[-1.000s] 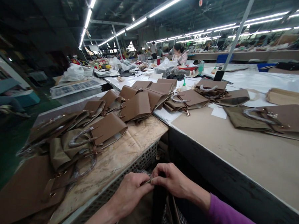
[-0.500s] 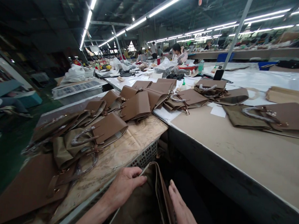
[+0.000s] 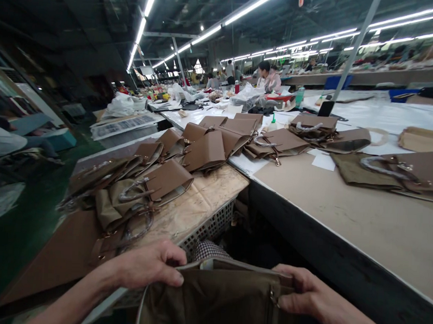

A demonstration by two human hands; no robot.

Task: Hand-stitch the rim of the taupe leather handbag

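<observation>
A brown handbag (image 3: 216, 302) with an olive fabric lining lies in my lap at the bottom of the view, its mouth pulled wide. My left hand (image 3: 149, 266) grips the bag's left top edge, thumb over the rim. My right hand (image 3: 302, 294) holds the right top edge, fingers curled around it next to a small metal zip pull (image 3: 273, 296). A checked cloth (image 3: 208, 251) shows just behind the bag's rim.
Several more brown handbags (image 3: 165, 178) are piled on the stained bench (image 3: 203, 195) to my left and along the long beige table (image 3: 362, 223) ahead. A perforated crate (image 3: 213, 224) sits under the bench. Other people (image 3: 268, 77) work at the far end.
The bag has turned from edge-on to facing me and its mouth is spread open. My hands moved apart, each taking one side of the top edge. The camera shifted slightly left.
</observation>
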